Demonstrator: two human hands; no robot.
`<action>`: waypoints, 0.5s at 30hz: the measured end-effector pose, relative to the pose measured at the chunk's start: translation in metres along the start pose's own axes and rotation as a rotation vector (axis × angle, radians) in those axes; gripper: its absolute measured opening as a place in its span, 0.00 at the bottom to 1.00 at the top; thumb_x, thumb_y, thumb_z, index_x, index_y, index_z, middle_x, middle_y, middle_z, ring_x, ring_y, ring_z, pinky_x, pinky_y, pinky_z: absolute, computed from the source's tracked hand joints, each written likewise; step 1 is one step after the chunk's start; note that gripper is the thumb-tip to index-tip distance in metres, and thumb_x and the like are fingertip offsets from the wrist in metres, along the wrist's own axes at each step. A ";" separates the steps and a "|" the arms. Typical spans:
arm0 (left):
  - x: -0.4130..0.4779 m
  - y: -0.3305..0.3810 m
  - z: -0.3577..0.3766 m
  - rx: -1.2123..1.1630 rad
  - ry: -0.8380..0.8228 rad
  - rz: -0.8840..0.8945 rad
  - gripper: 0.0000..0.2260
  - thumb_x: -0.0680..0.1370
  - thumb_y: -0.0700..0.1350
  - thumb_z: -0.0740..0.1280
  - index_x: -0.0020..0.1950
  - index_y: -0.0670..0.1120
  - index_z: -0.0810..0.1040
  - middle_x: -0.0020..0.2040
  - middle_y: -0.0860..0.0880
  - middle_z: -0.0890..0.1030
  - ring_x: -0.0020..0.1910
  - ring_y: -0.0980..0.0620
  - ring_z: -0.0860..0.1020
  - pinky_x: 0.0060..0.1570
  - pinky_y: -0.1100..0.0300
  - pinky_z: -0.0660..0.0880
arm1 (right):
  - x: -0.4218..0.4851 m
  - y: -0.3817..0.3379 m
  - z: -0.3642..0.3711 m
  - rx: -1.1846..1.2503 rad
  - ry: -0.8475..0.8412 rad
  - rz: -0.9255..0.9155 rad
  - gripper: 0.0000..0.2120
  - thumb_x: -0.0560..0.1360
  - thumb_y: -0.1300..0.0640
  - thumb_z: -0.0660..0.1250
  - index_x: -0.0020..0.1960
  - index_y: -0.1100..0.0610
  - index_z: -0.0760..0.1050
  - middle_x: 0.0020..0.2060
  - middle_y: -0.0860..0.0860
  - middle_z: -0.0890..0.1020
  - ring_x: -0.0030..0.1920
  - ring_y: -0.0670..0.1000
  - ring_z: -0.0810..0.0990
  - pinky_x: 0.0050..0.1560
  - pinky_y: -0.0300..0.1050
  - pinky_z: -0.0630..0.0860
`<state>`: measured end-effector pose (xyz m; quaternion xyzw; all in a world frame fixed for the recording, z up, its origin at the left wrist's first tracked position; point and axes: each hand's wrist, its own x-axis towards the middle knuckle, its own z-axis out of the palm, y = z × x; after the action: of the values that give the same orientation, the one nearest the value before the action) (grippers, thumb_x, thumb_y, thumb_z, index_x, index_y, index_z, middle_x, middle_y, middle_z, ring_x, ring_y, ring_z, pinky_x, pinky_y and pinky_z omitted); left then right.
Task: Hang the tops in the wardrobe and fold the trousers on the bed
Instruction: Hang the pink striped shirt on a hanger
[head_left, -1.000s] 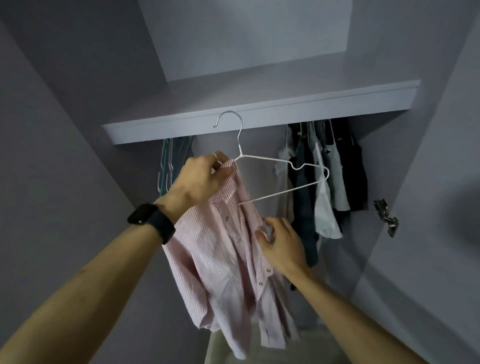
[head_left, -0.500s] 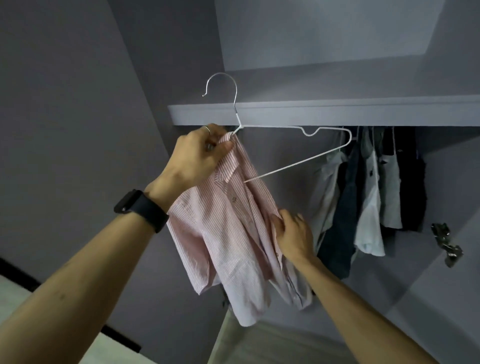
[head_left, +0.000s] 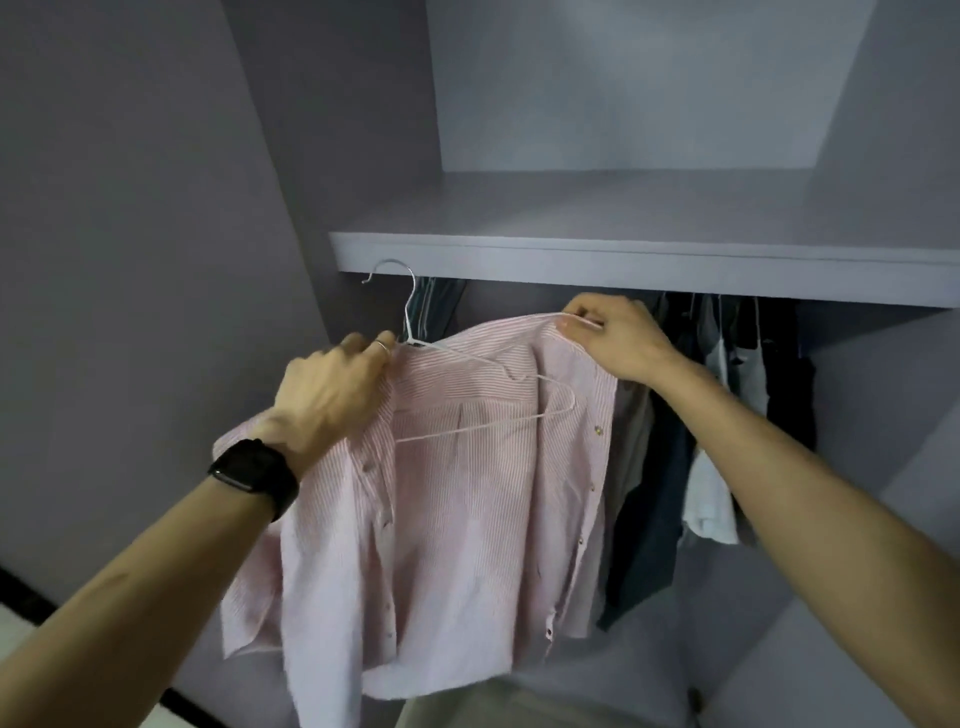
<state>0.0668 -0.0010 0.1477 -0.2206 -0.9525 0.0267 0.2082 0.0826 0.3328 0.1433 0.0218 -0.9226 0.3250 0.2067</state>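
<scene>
A pink striped shirt (head_left: 467, 519) hangs spread open in front of the wardrobe, with a white wire hanger (head_left: 467, 423) lying inside it. The hanger's hook (head_left: 395, 275) rises just under the shelf edge. My left hand (head_left: 332, 395) grips the shirt's left shoulder together with the hanger's neck. My right hand (head_left: 613, 332) pinches the collar edge at the shirt's upper right and holds it up. Trousers and bed are out of view.
A grey shelf (head_left: 623, 260) spans the wardrobe above the hands. Dark and white tops (head_left: 727, 415) hang to the right, and a striped garment (head_left: 431, 306) hangs behind the hook. The wardrobe's side wall (head_left: 130, 260) stands at the left.
My right hand left the shirt's lower front and rose to the collar edge, spreading the shirt open over the hanger. The view swung left and the hanger sits lower, under the shelf.
</scene>
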 end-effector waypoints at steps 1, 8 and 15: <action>0.001 0.006 0.004 0.049 0.008 -0.004 0.13 0.84 0.49 0.56 0.68 0.53 0.66 0.51 0.49 0.75 0.42 0.39 0.82 0.35 0.49 0.72 | 0.000 -0.008 0.001 -0.006 0.001 -0.034 0.06 0.79 0.48 0.68 0.49 0.49 0.82 0.44 0.41 0.84 0.49 0.44 0.81 0.52 0.41 0.74; 0.008 -0.002 -0.010 0.268 0.093 -0.032 0.19 0.84 0.46 0.58 0.76 0.48 0.65 0.55 0.46 0.77 0.41 0.40 0.82 0.28 0.55 0.65 | 0.000 -0.010 -0.033 -0.134 -0.016 -0.103 0.09 0.81 0.47 0.66 0.53 0.49 0.81 0.48 0.45 0.85 0.51 0.50 0.81 0.54 0.48 0.76; 0.030 0.060 -0.024 0.545 0.100 0.091 0.17 0.83 0.37 0.54 0.71 0.44 0.65 0.56 0.47 0.78 0.45 0.46 0.83 0.29 0.56 0.67 | -0.002 -0.019 -0.006 -0.218 -0.036 0.001 0.10 0.81 0.47 0.65 0.54 0.52 0.80 0.51 0.52 0.85 0.55 0.58 0.80 0.56 0.53 0.77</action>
<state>0.0769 0.0654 0.1727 -0.2001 -0.8878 0.2805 0.3052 0.0900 0.3215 0.1579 0.0043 -0.9560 0.2223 0.1912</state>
